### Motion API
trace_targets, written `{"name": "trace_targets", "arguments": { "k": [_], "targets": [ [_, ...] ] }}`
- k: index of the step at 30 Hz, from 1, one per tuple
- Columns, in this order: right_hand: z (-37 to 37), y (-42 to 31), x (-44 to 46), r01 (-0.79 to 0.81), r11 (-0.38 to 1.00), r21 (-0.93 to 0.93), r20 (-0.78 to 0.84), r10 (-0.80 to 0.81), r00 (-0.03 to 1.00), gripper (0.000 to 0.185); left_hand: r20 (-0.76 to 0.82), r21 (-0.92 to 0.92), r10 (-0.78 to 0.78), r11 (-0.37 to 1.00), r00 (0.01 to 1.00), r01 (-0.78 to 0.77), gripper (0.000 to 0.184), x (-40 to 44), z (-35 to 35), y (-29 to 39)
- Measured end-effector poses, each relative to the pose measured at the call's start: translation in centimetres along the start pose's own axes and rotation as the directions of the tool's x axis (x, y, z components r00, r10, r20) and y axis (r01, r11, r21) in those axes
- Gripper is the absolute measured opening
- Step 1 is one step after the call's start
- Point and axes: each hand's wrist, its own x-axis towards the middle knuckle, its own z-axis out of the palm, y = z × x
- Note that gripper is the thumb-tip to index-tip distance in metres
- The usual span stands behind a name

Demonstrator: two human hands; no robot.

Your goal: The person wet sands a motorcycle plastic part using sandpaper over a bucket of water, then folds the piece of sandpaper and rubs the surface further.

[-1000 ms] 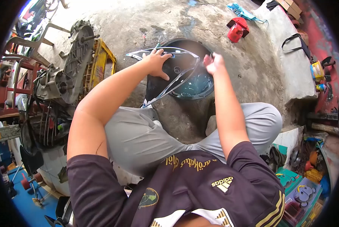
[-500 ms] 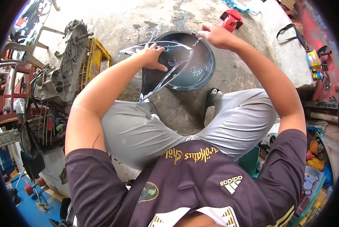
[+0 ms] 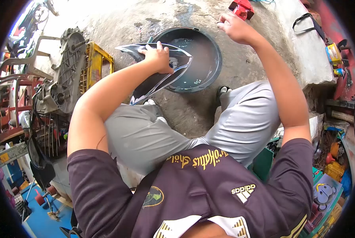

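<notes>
- Dark three-cornered panel [image 3: 153, 81], pale-edged, is lying over the left edge of the basin [image 3: 220, 59]; one corner is reaching out above the water [image 3: 205, 59].
- Second corner is jutting past the basin's far-left rim; third is pointing back toward the person's left knee, outside the near-left rim.
- Long axis is hard to fix with the forearm covering part; the clearest long edge is running slantwise, from the corner over the water back to the left knee.
- Left hand [image 3: 158, 58] is the nearer one: it is resting palm down on the panel, fingers spread. Cannot tell whether the thumb is hooking an edge or the hand is only steadying it.
- Right hand [image 3: 236, 29] is hovering beyond the basin's far-right rim, fingers bent, well apart from the panel. Cannot tell whether anything is sitting between the fingertips.
- From the right hand, the panel is lying leftward and nearer the body, with the basin's open right half coming between.
- Red container [image 3: 242, 8] is standing just beyond the right hand; contact unclear.
</notes>
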Motion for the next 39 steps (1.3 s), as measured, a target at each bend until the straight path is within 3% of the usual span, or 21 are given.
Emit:
{"name": "trace_targets", "arguments": {
  "k": [1,3,5,9,13,16,22,28,31,34,39],
  "targets": [
    [-0.2,0.4,0.1,-0.087,0.996,0.024,0.04,0.086,0.996,0.032,-0.011,-0.015,-0.001,1.0,1.0,0.001,0.119,0.1,0.1,0.0],
    [0.4,1.7,0.0,-0.015,0.999,-0.028,0.047,0.017,0.999,0.034,-0.017,-0.001,-0.007,1.0,1.0,0.007,0.12,0.0,0.3,0.2],
    [1.0,2.5,0.6,-0.115,0.987,0.115,0.267,0.081,0.96,0.035,-0.07,0.011,0.006,1.0,0.998,-0.005,0.12,-0.2,0.5,0.3],
    [1.7,1.2,1.4,-0.047,0.985,0.164,0.266,0.002,0.964,0.029,-0.029,-0.018,-0.004,1.0,1.0,0.003,0.114,0.3,0.4,-0.1],
    [1.0,-0.4,0.9,0.023,0.973,0.228,0.277,-0.088,0.957,0.03,-0.039,-0.192,0.035,0.98,0.999,-0.042,0.102,1.4,0.3,-1.5],
    [0.4,-1.2,0.2,0.101,0.982,0.162,0.203,-0.134,0.97,0.031,-0.06,-0.169,0.076,0.982,0.995,-0.085,0.097,3.2,1.5,-2.6],
    [0.5,-1.2,0.0,0.052,0.975,0.216,0.297,-0.117,0.948,0.032,-0.063,-0.169,0.045,0.984,0.997,-0.055,0.089,1.6,-0.4,-1.2],
    [-0.2,-1.3,-0.4,0.008,0.983,0.184,0.351,-0.074,0.933,0.033,-0.087,-0.173,0.126,0.975,0.988,-0.139,0.08,3.1,0.1,-3.0],
    [0.1,-0.7,-0.4,-0.024,0.981,0.195,0.28,-0.032,0.959,0.034,-0.159,-0.226,0.127,0.961,0.979,-0.161,0.077,2.8,-0.6,-3.4],
    [-0.3,-0.2,-0.2,-0.002,0.983,0.186,0.327,-0.059,0.943,0.036,-0.254,-0.323,0.067,0.935,0.965,-0.15,0.077,2.4,-1.5,-4.0],
    [-0.8,0.0,-0.1,-0.008,0.981,0.194,0.282,-0.048,0.958,0.035,-0.371,-0.291,0.034,0.945,0.928,-0.151,0.076,2.5,-3.9,-3.9]
  ]
}}
